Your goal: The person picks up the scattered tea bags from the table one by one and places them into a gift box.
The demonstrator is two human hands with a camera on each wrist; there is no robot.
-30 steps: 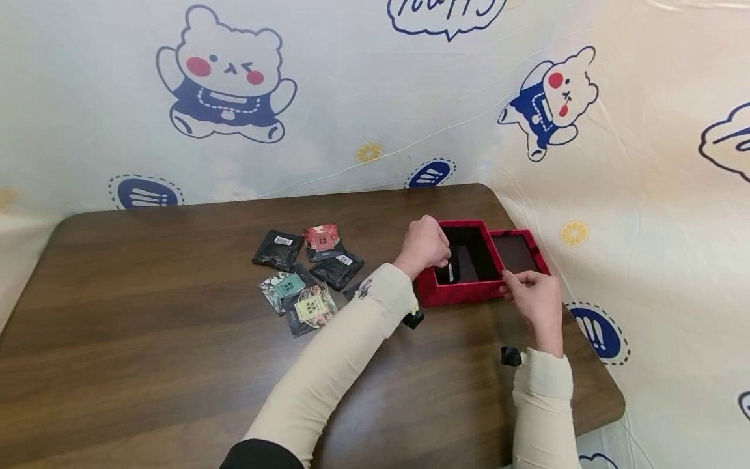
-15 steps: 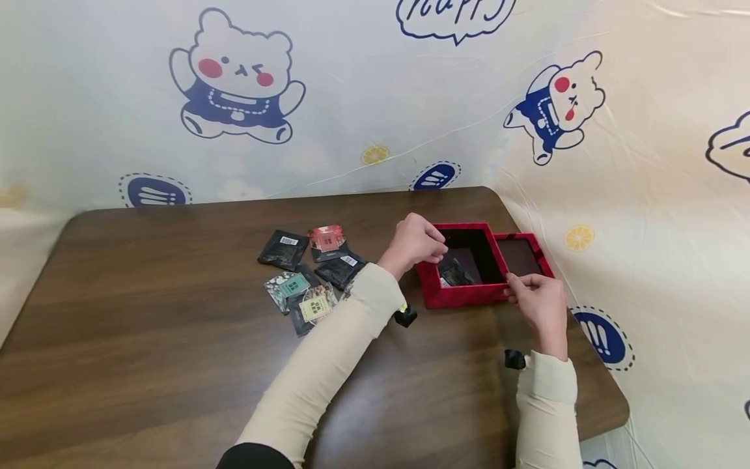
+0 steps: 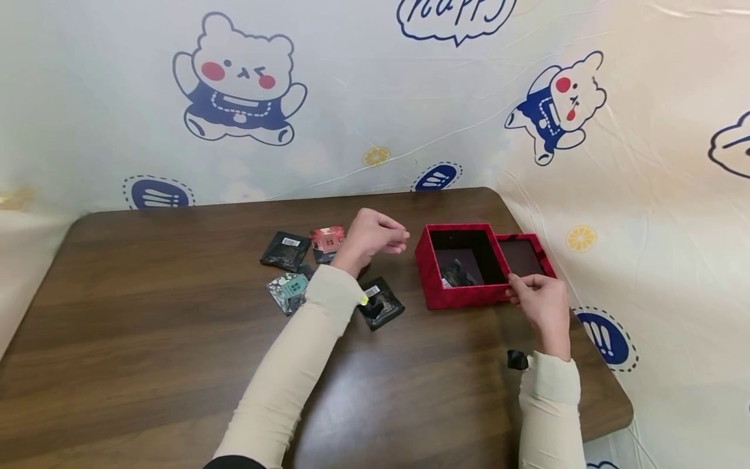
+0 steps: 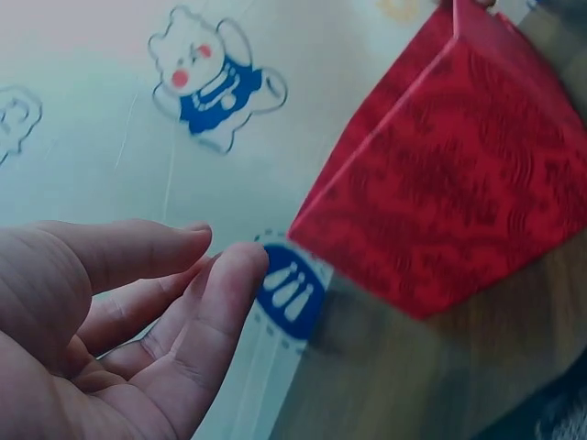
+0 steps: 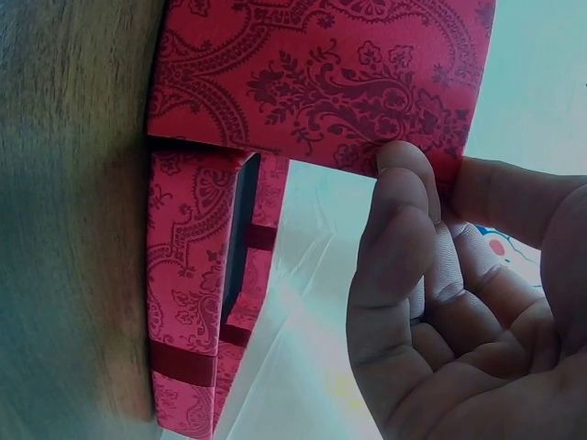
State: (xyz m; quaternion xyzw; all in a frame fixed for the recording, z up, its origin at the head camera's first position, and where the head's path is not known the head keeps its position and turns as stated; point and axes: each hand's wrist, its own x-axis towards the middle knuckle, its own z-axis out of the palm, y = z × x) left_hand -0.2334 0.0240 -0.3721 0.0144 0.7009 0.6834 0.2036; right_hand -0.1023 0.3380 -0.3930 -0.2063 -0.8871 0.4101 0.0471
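Note:
A red patterned box [image 3: 465, 298] with a dark inside stands open at the right of the table. One dark packet [image 3: 458, 273] lies in it. My right hand [image 3: 540, 305] pinches the box's right front corner between thumb and fingers, as the right wrist view shows closely. To the left of the box, my left hand [image 3: 375, 240] hovers with loosely bent fingers; nothing lies between its thumb and fingertips [image 4: 240, 261] in the left wrist view. Packets near it include a black one [image 3: 286, 251], a red-labelled one [image 3: 327, 240], a teal-labelled one [image 3: 286, 290] and another black one [image 3: 381, 305], partly hidden.
A shallower red box part [image 5: 188, 293] with ribbon bands sits against the box's right side, near the right edge of the brown wooden table [image 3: 146, 339]. A printed cloth [image 3: 340, 78] with cartoon bears hangs behind the table.
The left hand has drawn away from the box to the left, over the packets. Half a second ago the dark packet came into sight inside the box. The right hand has stayed at the corner.

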